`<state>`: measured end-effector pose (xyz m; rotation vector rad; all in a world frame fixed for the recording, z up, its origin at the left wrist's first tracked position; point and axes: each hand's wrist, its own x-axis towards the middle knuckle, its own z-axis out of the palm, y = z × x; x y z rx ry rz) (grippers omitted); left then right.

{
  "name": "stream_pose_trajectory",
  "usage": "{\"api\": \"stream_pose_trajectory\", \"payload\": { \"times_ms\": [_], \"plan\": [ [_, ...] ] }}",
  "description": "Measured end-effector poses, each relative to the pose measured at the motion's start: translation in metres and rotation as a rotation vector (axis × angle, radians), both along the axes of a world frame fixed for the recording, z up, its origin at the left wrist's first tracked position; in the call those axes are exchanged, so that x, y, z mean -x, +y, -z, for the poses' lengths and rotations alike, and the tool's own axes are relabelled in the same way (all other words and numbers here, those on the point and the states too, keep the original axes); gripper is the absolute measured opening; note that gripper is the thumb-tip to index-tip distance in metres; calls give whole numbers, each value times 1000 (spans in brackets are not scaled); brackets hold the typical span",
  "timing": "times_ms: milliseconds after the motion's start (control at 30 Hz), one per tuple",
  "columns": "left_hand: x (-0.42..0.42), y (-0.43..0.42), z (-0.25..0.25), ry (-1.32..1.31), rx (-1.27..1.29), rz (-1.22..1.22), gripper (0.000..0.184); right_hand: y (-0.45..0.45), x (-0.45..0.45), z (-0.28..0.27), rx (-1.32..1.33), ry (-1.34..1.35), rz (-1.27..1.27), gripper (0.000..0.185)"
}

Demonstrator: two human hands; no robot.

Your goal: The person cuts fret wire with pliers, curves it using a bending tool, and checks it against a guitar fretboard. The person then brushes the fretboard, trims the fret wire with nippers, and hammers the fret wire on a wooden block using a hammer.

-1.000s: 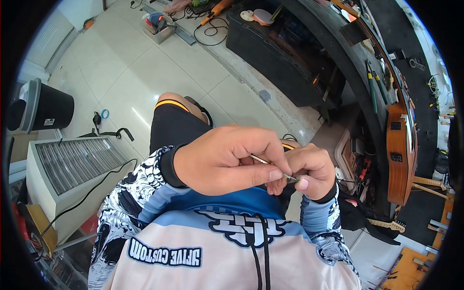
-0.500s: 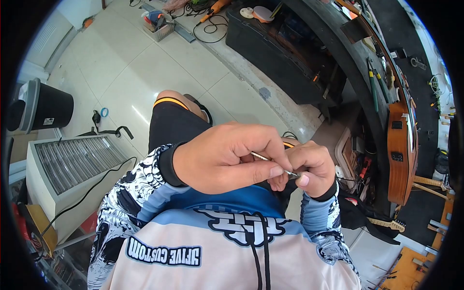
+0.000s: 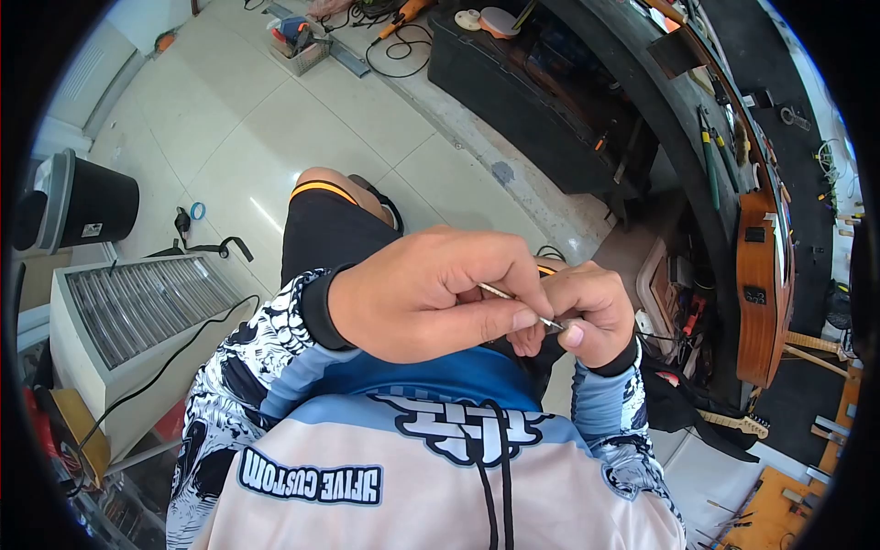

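Note:
My left hand [image 3: 417, 298] is closed in a pinch around a slim metal rod [image 3: 497, 291], which slants down to the right between thumb and forefinger. Its thin end reaches the fingertips of my right hand [image 3: 594, 310]. That hand is closed too, its thumb bent against the forefinger right at the rod's tip. Whatever the right fingers pinch there is mostly covered and too small to name. Both hands are in front of my body, above my lap.
On the right, a dark bench holds green-handled pliers [image 3: 709, 165], with a brown guitar body [image 3: 757, 293] along its edge. A black bin [image 3: 96, 203] and a white slatted unit [image 3: 78, 312] stand left. A black toolbox [image 3: 513, 101] lies beyond the tiled floor.
Both hands stay in nearly the same place. The rod's angle has shifted slightly between my left fingers, and my right thumb and fingers have moved a little.

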<state>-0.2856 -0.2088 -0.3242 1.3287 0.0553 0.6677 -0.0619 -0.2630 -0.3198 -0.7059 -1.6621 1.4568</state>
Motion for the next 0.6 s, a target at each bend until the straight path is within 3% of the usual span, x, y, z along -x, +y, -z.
{"api": "stream_pose_trajectory", "payload": {
  "times_ms": [467,600],
  "plan": [
    [6,3,-5,46,-137,-92,11,0,-1,-2,5,-46,17,26],
    [6,9,-4,53,-233,-88,18,12,-9,-12,90,-44,-247,19]
  ]
}}
